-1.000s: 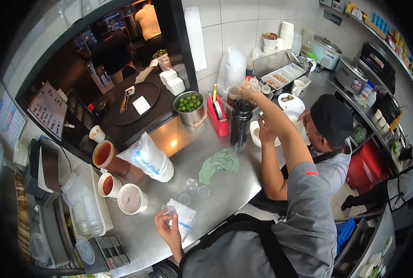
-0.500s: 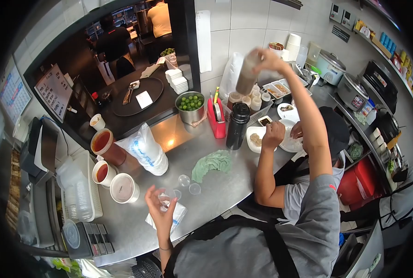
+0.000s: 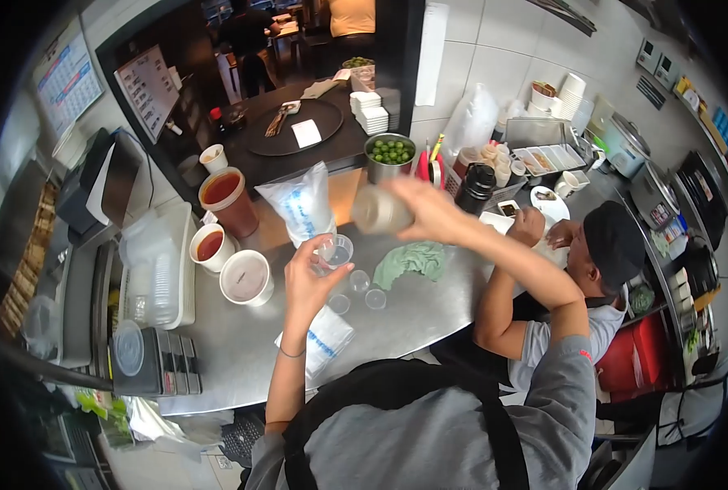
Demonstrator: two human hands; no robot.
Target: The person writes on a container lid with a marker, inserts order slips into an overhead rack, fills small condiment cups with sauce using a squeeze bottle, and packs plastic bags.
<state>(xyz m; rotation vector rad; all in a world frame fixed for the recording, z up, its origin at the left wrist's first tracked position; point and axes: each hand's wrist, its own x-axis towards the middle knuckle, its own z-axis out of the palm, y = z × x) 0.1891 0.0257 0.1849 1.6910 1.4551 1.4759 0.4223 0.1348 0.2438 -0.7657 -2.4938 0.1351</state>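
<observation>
My left hand pinches a small clear plastic cup above the steel counter; a second cup may be nested or held with it, I cannot tell. In my right hand is a squeeze bottle with greyish-brown contents, tilted toward the cup and blurred by motion. Bottle and cup are apart. Below them, several small clear plastic cups lie on the counter, beside a crumpled green cloth. A white plastic packet with blue print lies under my left forearm.
A co-worker sits at the right, hands over a white plate. Tubs of red sauce, a white-lidded tub and a plastic bag stand at left. Behind are a pot of limes and a black flask.
My right hand has brought the squeeze bottle down and left from over the condiments, close to the cup. My left hand has lifted its cup higher. The camera view has shifted.
</observation>
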